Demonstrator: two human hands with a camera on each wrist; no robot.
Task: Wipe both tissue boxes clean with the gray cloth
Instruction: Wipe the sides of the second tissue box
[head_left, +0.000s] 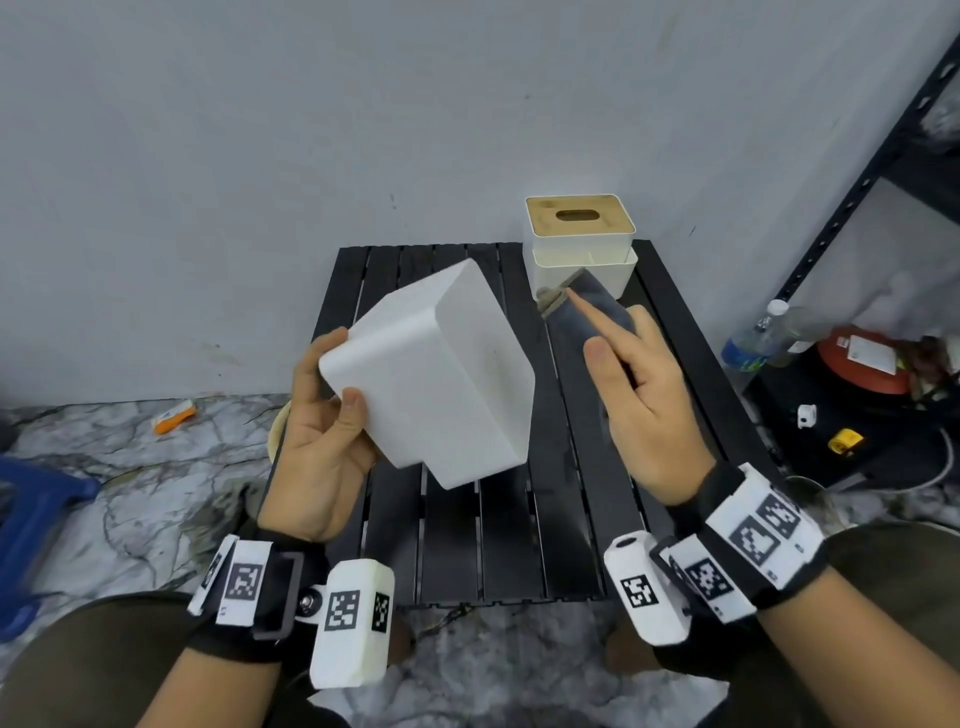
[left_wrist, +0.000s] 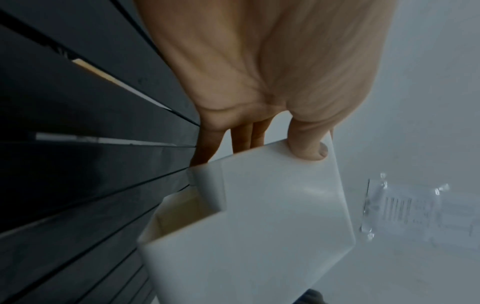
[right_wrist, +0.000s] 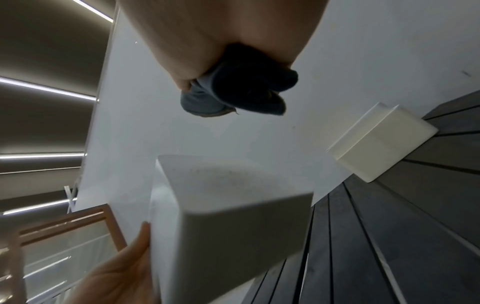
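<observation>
In the head view, the left hand (head_left: 322, 436) grips a plain white plastic tissue box (head_left: 441, 374) at frame centre, tilted above the black slatted table (head_left: 498, 545), thumb on its near face. Right of centre, the right hand (head_left: 639, 405) clasps a folded gray cloth (head_left: 597, 306) close beside that box, index finger lying straight along it. A second white tissue box with a wooden slotted lid (head_left: 579, 234) stands at the table's far edge, upper centre. The left wrist view shows the thumb (left_wrist: 309, 144) pressing the held box's top corner. In the right wrist view the cloth sits bunched under the palm at upper centre, the held box below it and the second box at right.
</observation>
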